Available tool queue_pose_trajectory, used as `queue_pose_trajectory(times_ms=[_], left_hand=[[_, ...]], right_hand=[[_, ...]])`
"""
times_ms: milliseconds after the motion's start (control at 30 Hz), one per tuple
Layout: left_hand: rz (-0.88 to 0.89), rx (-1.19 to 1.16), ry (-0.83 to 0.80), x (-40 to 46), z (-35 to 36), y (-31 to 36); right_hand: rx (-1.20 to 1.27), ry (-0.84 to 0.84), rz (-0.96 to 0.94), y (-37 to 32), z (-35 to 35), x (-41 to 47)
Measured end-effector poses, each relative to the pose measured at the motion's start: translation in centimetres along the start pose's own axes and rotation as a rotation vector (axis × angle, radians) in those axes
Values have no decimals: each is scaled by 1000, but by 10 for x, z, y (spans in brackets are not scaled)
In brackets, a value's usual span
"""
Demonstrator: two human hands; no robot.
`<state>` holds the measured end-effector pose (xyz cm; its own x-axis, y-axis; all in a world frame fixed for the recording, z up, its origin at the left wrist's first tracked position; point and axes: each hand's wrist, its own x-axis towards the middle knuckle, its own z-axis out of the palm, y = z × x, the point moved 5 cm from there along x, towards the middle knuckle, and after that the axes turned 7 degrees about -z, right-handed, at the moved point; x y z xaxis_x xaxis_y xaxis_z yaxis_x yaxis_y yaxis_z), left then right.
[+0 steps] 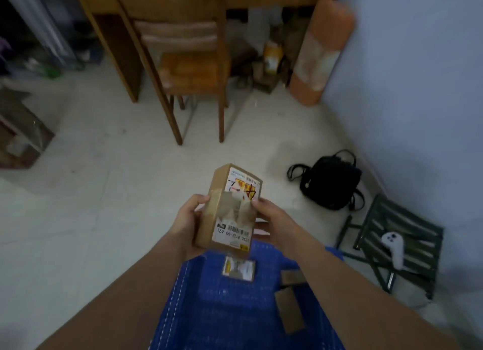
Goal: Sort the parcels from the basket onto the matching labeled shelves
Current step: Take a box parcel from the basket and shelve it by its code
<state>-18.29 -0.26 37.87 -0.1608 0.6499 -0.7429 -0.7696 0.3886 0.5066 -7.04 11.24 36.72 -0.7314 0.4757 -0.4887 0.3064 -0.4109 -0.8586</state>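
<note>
Parcel [231, 208]: small brown carton, torn tape, white shipping label facing up. Held above the blue basket [209, 310], long axis pointing away from the person. Left hand [189, 219] cups the left side, fingers curled beneath; right hand [271, 213] pinches the right edge. Both equally near. No labeled shelves in view.

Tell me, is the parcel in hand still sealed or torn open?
Cannot tell. The parcel has its label and tape torn at mid-face, but no contents show. Left hand and right hand grip its sides.
</note>
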Motion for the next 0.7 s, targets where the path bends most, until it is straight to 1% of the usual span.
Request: queue_pose_trajectory(times_ms=[100, 233, 333, 400, 500, 533, 633, 700], left_hand=[[101, 76, -72, -61, 47, 73], [277, 155, -109, -157, 116, 166], [388, 201, -115, -234, 158, 219], [443, 278, -141, -287, 185, 247], [483, 352, -174, -365, 219, 282], [492, 374, -195, -391, 229, 293], [547, 364, -196, -452, 244, 324], [613, 261, -252, -482, 252, 340]], right_hand=[[16, -69, -117, -99, 11, -32], [103, -94, -323, -247, 30, -87], [149, -113, -450, -349, 42, -137], [100, -120, -528, -410, 48, -177], [-84, -148, -600, -479, 63, -238], [-111, -154, -614, -497, 68, -256], [-72, -155, -657, -547, 83, -297], [39, -113, -714, -578, 90, -320]])
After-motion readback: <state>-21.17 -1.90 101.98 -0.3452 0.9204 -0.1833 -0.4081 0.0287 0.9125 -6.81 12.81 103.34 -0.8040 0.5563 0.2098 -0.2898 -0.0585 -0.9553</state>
